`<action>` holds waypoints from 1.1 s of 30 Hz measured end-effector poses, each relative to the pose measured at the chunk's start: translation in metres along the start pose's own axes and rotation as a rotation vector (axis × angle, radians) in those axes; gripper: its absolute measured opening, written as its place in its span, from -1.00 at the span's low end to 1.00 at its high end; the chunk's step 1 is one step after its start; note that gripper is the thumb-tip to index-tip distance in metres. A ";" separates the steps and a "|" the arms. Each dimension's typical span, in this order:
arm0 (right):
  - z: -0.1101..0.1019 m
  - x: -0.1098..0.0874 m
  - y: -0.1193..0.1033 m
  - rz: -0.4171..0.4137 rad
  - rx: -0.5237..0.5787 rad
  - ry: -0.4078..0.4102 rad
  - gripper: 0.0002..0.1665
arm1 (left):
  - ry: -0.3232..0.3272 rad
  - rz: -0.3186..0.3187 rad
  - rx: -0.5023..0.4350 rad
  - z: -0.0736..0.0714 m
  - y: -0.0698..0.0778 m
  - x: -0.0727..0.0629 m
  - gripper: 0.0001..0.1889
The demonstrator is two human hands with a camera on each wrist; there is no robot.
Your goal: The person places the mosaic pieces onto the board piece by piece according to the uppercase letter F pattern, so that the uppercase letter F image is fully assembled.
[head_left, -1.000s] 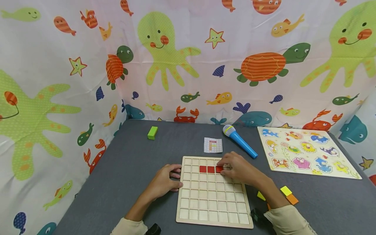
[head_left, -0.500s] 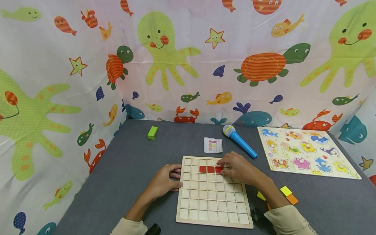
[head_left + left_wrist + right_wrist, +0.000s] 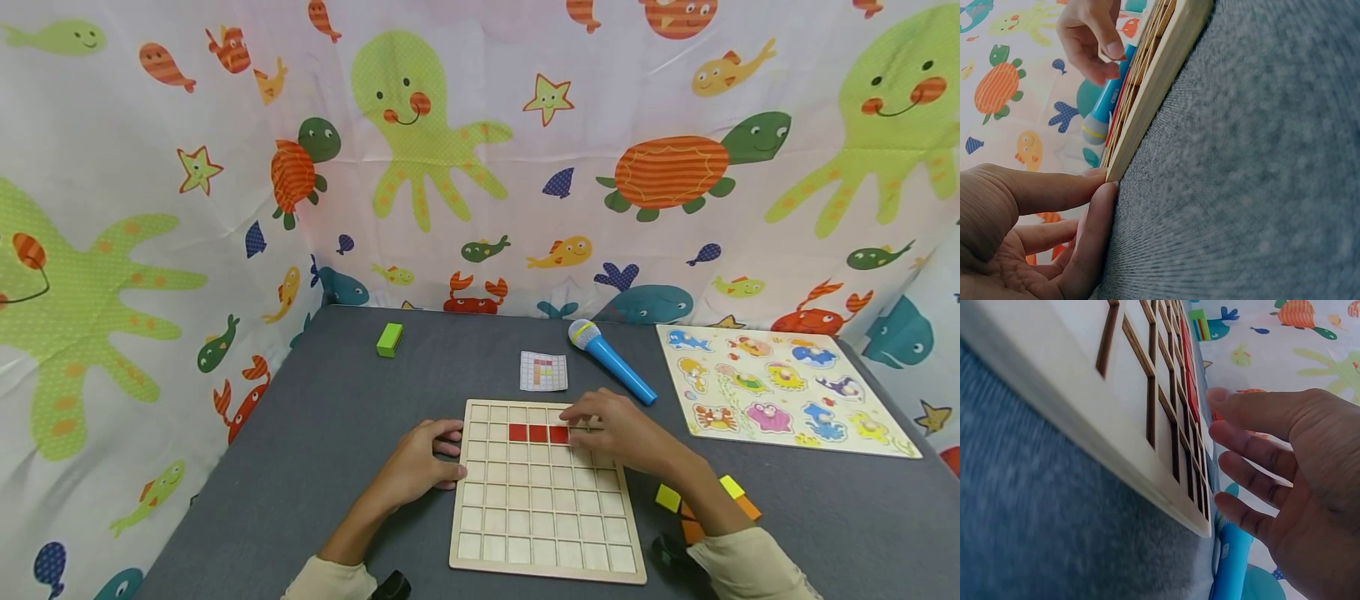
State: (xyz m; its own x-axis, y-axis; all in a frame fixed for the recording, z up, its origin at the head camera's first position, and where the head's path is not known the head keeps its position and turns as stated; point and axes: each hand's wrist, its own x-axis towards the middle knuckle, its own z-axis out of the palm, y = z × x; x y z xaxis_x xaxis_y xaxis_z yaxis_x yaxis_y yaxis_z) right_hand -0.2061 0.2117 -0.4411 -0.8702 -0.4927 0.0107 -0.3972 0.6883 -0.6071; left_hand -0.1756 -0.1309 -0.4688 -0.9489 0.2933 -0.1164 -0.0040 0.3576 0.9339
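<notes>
A pale wooden grid board (image 3: 532,498) lies on the grey table. Three red square tiles (image 3: 537,433) sit side by side in its second row from the far edge. At the board's left edge rests my left hand (image 3: 412,465), thumb and fingertips against the rim. The left wrist view shows these fingertips (image 3: 1109,190) close up at the wooden edge. My right hand (image 3: 617,429) hovers over the far right corner, just right of the last red tile. Its fingers are loosely bent and apart, holding nothing in the right wrist view, where the hand (image 3: 1316,456) appears beside the grid.
Behind the board lie a small printed grid card (image 3: 543,372) and a blue toy microphone (image 3: 618,363). A sea-animal puzzle (image 3: 787,392) lies at right. Yellow and orange blocks (image 3: 692,532) are near my right forearm; a green block (image 3: 389,340) stands far left.
My right hand has shifted slightly right, away from the third red tile, which now shows fully in its cell. The left hand stays at the board's edge.
</notes>
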 end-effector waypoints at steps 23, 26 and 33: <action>-0.030 -0.054 0.022 0.089 -0.065 0.048 -0.57 | 0.006 -0.012 0.008 0.001 0.000 0.000 -0.29; -0.033 -0.062 0.028 0.100 -0.083 0.058 -0.57 | 0.005 -0.016 0.006 0.001 0.001 0.000 -0.29; -0.039 -0.081 0.041 0.089 -0.091 0.074 -0.56 | 0.003 -0.016 0.006 0.001 0.001 0.000 -0.30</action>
State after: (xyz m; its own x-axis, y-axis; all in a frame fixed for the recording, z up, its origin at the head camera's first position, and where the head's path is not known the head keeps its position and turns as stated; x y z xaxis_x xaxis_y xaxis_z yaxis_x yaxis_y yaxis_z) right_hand -0.1633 0.3004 -0.4360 -0.9210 -0.3891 0.0210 -0.3394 0.7747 -0.5335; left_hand -0.1752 -0.1300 -0.4677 -0.9496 0.2851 -0.1303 -0.0172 0.3676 0.9298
